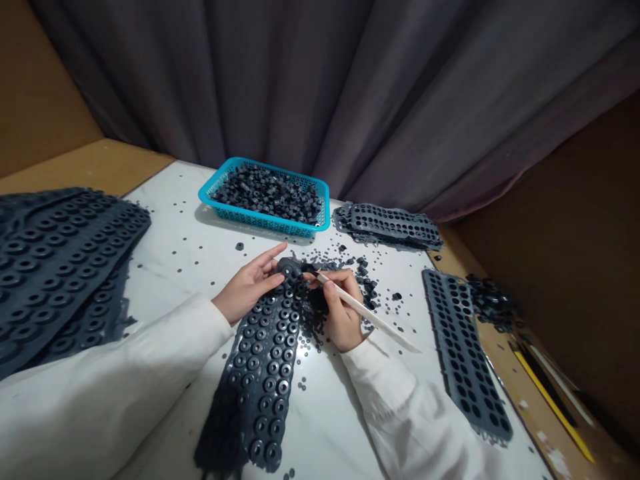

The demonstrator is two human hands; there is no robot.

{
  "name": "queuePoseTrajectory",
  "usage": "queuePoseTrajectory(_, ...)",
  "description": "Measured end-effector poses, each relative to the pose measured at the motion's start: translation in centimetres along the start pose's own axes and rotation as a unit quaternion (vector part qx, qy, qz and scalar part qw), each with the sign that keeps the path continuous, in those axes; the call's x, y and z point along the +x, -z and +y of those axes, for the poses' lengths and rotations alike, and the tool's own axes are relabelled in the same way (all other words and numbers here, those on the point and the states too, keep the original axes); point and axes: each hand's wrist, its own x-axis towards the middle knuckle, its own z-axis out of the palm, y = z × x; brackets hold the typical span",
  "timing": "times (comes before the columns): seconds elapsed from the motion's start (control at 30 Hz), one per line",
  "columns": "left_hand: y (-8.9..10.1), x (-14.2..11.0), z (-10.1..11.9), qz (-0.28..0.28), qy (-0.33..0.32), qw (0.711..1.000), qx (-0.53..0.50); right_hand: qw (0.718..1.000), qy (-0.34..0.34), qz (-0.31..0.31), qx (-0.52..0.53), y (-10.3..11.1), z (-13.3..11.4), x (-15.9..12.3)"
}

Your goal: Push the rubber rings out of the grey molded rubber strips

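My left hand [253,283] grips the far end of a dark rubber sheet [270,353] covered in rows of raised rings, its thumb on top and index finger stretched out. That end is bent upward. Between the thumb and fingers of my right hand [345,307] is a slim white tool [375,317]. Its dark tip meets the sheet's far end beside my left thumb; the exact contact is too small to make out. Small black rubber discs and scraps [315,310] lie under and around my right hand.
Behind the hands stands a blue basket [250,217] filled with small black parts. Ringed sheets [60,267] are stacked at left. Punched sheets [395,223] lie at back right, and another perforated sheet [465,353] at right. A yellow tool [553,403] rests near the right edge.
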Motion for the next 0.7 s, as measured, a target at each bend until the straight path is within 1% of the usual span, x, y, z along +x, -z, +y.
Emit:
queuePoseTrajectory(0.1,0.0,0.0,0.1,-0.003,0.016,1.000,-0.014,1.000,-0.002,0.003,-0.005,0.1,0.1,0.0)
queuePoseTrajectory(0.23,0.0,-0.1,0.0,0.015,0.016,1.000,-0.014,1.000,-0.001,0.011,0.008,0.1,0.1,0.1)
queuePoseTrajectory(0.37,0.1,0.0,-0.1,0.023,0.019,1.000,-0.011,0.999,-0.009,0.043,0.013,-0.1,0.2,0.3)
queuePoseTrajectory(0.43,0.0,0.0,0.3,0.033,0.010,0.999,-0.016,0.998,-0.015,0.061,0.020,-0.1,0.3,0.5)
queuePoseTrajectory(0.5,-0.2,0.0,1.2,0.045,-0.007,0.999,-0.024,0.996,-0.022,0.078,0.026,0.0,0.5,0.7)
queuePoseTrajectory(0.57,-0.5,-0.3,2.7,0.055,-0.027,0.998,-0.030,0.995,-0.029,0.087,0.028,0.2,0.6,0.8)
queuePoseTrajectory(0.63,-1.1,-0.9,4.5,0.064,-0.048,0.996,-0.030,0.996,-0.043,0.077,0.026,0.3,0.5,0.9)
queuePoseTrajectory(0.7,-1.6,-1.6,6.2,0.076,-0.079,0.994,-0.029,0.997,-0.060,0.044,0.026,0.4,0.1,0.7)
